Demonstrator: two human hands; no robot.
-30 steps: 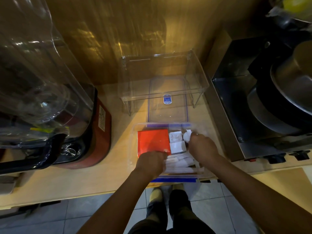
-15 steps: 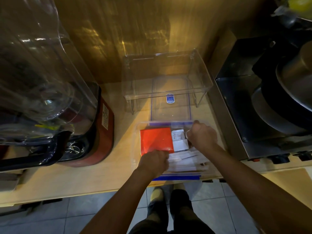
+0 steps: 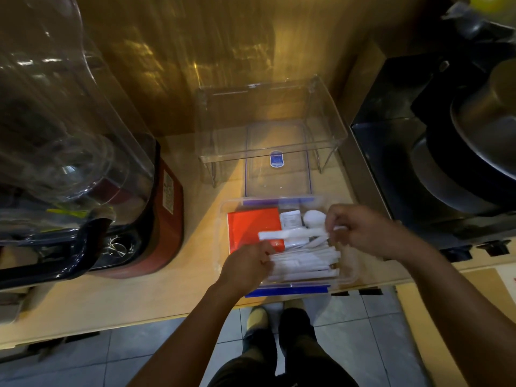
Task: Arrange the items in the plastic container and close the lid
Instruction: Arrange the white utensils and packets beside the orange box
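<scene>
- The plastic container [image 3: 346, 275] sits at the worktop [image 3: 117, 297] front edge, its lid [image 3: 277, 177] lying just behind under a clear stand [image 3: 329, 127]; a blender [image 3: 117, 208] stands left.
- Left hand [image 3: 245, 268] pinches white wrapped sticks [image 3: 304, 261] inside.
- Right hand [image 3: 363, 233] grips a long wrapped piece [image 3: 290, 234] above the red packet [image 3: 252, 227].

The left hand [image 3: 247, 265] covers the near-left corner of the plastic container [image 3: 352, 277] and the left ends of the white wrapped sticks [image 3: 304, 259]. The right hand [image 3: 363, 233] hides the container's right wall at 3 o'clock. Print on the small white packet [image 3: 290, 219] and on the lid [image 3: 277, 174] label is too small to read. The blender [image 3: 69, 152] is cut off at 9 o'clock, the pot [image 3: 488, 113] at 3 o'clock.
</scene>
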